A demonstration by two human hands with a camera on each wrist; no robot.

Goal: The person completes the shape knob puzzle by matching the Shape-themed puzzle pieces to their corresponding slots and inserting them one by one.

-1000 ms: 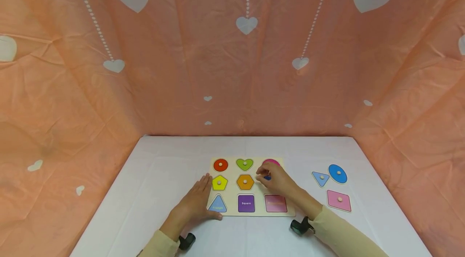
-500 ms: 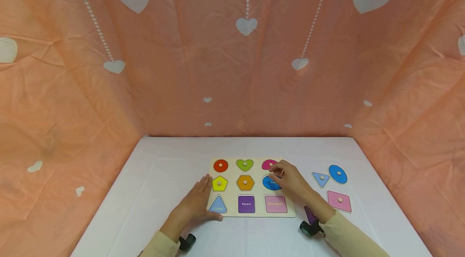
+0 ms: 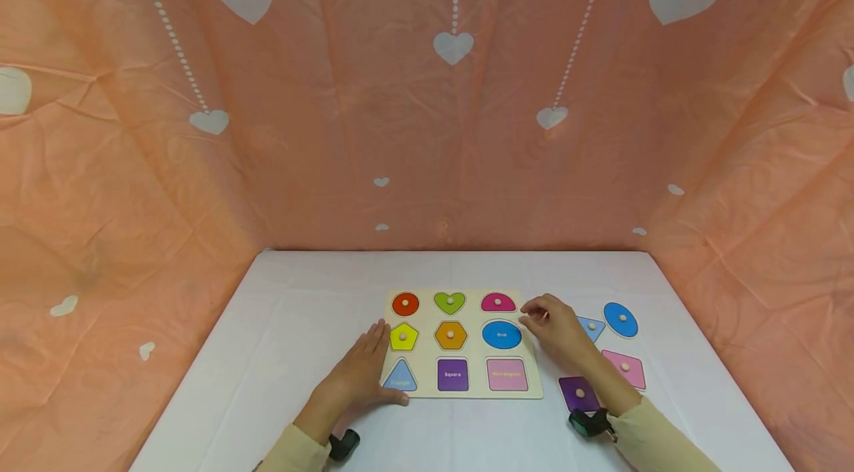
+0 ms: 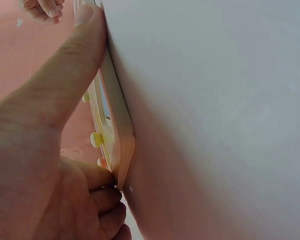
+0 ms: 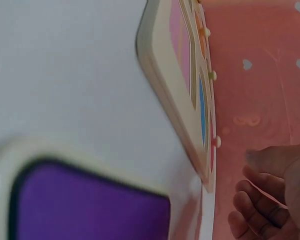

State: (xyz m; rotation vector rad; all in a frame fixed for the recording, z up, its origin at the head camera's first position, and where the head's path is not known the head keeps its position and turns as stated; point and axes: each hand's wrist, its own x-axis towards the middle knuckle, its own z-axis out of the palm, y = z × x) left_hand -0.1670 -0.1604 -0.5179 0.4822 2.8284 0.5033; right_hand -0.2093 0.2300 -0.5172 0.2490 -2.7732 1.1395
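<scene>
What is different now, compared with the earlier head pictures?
The right grip moved rightward to the board's right edge, uncovering the blue oval recess, magenta semicircle and purple square piece. No piece is seen taken or released. The left grip stayed at the left edge.

one pale wooden board [image 3: 427, 353] holds five bright knobbed shapes [image 3: 451, 338] and four coloured spots with words [image 3: 452, 377]. four loose knobbed shapes [image 3: 620, 321] lie about: two blue, one pink, one purple. one left hand [image 3: 355, 370] and one right hand [image 3: 559, 330] show.
</scene>
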